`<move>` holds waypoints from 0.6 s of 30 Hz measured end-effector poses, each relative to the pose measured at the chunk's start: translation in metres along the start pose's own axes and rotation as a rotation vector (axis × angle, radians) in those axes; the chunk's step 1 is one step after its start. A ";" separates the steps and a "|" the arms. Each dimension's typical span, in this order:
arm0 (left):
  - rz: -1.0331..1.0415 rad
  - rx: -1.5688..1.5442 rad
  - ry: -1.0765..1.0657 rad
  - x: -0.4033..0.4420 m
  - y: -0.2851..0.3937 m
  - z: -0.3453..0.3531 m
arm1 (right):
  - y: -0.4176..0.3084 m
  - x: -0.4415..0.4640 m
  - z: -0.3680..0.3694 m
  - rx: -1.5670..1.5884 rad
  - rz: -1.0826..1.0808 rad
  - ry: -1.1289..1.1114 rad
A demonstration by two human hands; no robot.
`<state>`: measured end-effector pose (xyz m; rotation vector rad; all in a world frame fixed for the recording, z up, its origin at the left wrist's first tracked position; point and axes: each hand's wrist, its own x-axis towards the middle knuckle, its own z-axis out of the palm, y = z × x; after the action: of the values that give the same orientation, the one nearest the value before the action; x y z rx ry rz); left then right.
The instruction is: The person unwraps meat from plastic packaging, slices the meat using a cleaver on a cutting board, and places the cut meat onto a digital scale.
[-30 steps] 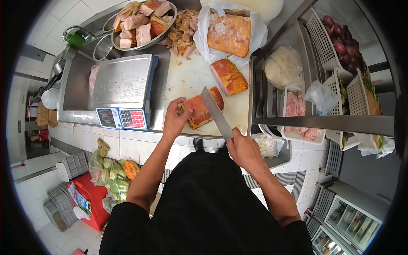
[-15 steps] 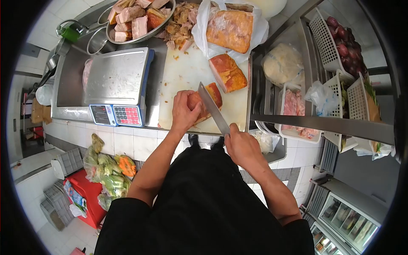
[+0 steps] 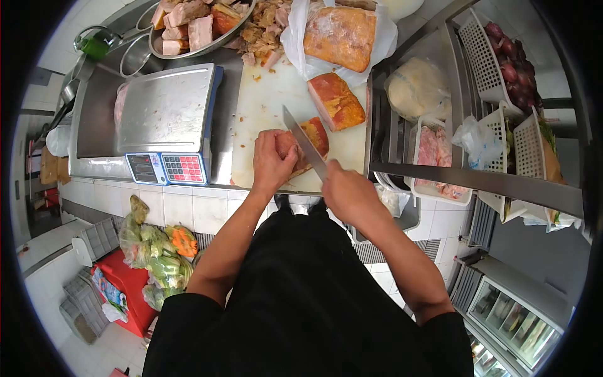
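Observation:
On the white cutting board [image 3: 254, 107], my left hand [image 3: 274, 160] presses on the left part of a browned meat piece [image 3: 316, 135], its fingers curled over the top. My right hand [image 3: 347, 191] is closed round the handle of a knife [image 3: 304, 143], whose blade lies slantwise across that piece beside my left fingertips. Behind it to the right rests another meat block [image 3: 337, 102]. A larger block [image 3: 341, 38] sits on a white plastic bag [image 3: 294, 41] at the back. Meat scraps [image 3: 264, 28] are heaped at the board's back left.
A digital scale [image 3: 164, 113] stands left of the board. Behind it is a metal bowl [image 3: 235, 32] of meat chunks. A metal rail [image 3: 483, 181] runs along the right, near a tray of raw meat [image 3: 433, 147] and a basket of onions [image 3: 480, 56].
My left hand has shifted from the piece's left end onto its top, fingers curled. My right hand has moved the knife slightly left and up. The whole view has shifted a little.

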<state>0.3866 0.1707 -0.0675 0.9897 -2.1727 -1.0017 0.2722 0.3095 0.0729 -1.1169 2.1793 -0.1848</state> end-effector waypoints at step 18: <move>-0.042 -0.038 -0.014 -0.002 -0.004 0.009 | 0.017 0.016 0.054 0.027 0.057 -0.062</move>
<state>0.3832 0.1741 -0.0764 1.0178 -2.1444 -1.0677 0.2881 0.3172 0.0169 -1.0313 2.1450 -0.1521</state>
